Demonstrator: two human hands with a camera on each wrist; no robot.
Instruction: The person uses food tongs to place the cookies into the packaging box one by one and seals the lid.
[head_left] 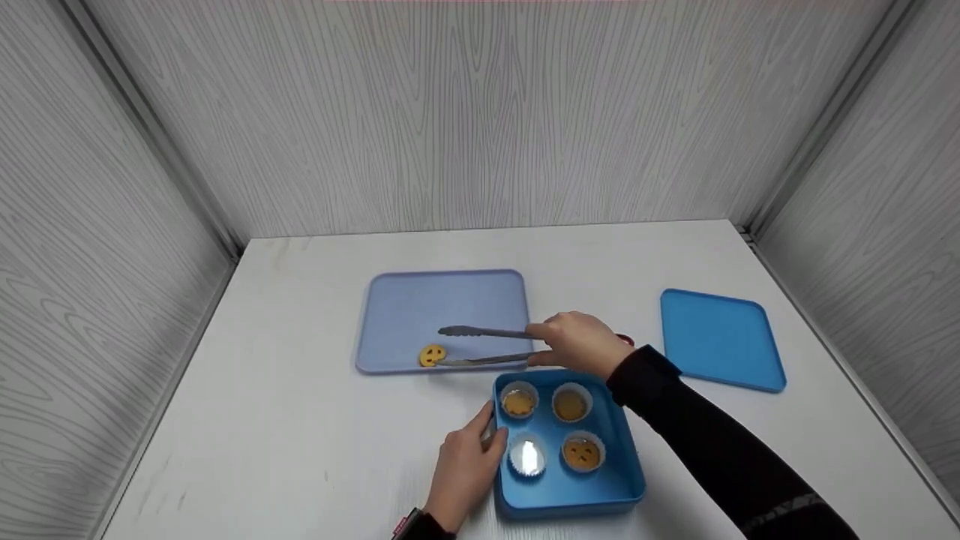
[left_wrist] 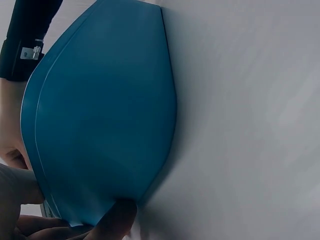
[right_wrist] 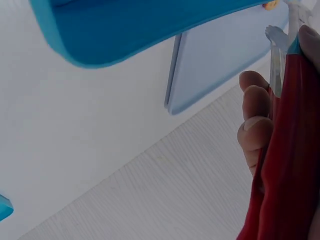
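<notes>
My right hand [head_left: 581, 343] holds a pair of tongs [head_left: 487, 331] by its red handles [right_wrist: 292, 145], with the two metal arms spread apart. One tip lies right at the edge of a round yellow cookie [head_left: 431, 354] with cut-out holes. That cookie sits at the front edge of a pale lavender tray [head_left: 442, 300]. With thumb and fingers, my left hand [head_left: 466, 461] grips the left wall of a blue box [head_left: 566, 491]. Inside are several small cups; cookies [head_left: 582, 453] show in three of them, while the front-left cup [head_left: 528, 456] shows a shiny bare bottom.
A flat blue lid-like tray [head_left: 720, 341] lies at the right on the white table [head_left: 285, 405]. Wood-grain panels [head_left: 487, 112] enclose the table at the back and on both sides. The box stands just in front of the lavender tray.
</notes>
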